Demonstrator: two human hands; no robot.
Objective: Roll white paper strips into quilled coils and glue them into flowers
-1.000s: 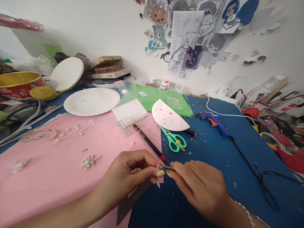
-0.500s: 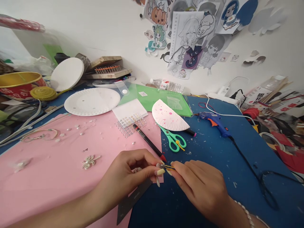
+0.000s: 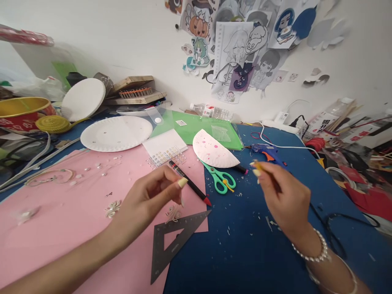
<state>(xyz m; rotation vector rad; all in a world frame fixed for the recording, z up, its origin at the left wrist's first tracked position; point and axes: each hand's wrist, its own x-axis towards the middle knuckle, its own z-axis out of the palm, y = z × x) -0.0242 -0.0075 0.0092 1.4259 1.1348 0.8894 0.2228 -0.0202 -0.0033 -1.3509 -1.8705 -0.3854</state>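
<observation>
My left hand [image 3: 150, 196] hovers over the pink sheet [image 3: 76, 228], thumb and forefinger pressed together; whatever is between them is too small or hidden to make out. Just below its fingers a cream coiled ornament [image 3: 173, 214] lies by the dark triangle ruler [image 3: 183, 241]. A similar coiled ornament [image 3: 113, 208] is at the left of my wrist. My right hand [image 3: 281, 192] is raised over the blue table [image 3: 232, 253], closed on slim yellow tweezers [image 3: 260, 166], partly hidden by the fingers and blurred. Between my hands lie a black pen [image 3: 190, 181] with a red tip and green scissors [image 3: 219, 179].
A half-round paper piece [image 3: 214, 151] with pink marks overlaps the scissors. Behind it is a green folder [image 3: 196, 126]; a blue glue gun [image 3: 266, 153] lies beyond my right hand. A sheet of stick-on gems [image 3: 165, 157] and a white paper plate [image 3: 116, 132] are at left.
My hands have moved apart from where they met. The right hand went right and up with the tweezers; the left moved left and up, uncovering the ruler and coiled ornament.
</observation>
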